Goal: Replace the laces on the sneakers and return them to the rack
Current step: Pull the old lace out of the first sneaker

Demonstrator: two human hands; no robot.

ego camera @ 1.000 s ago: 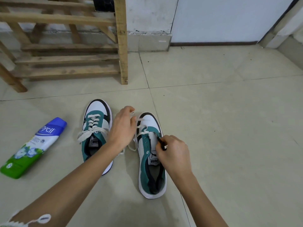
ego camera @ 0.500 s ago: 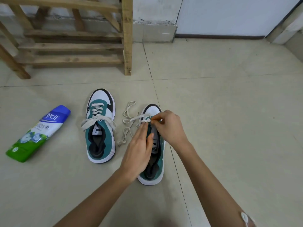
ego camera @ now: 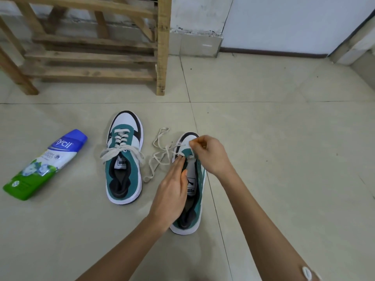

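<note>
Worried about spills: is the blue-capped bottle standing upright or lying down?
Lying down: the bottle rests on its side on the floor, blue cap pointing away.

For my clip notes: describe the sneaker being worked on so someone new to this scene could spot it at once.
A wooden rack stands top left; on the floor before it sit two teal sneakers side by side. The wanted one is the right sneaker, under the left hand and right hand. Its lace trails loose; the left sneaker is laced.
</note>
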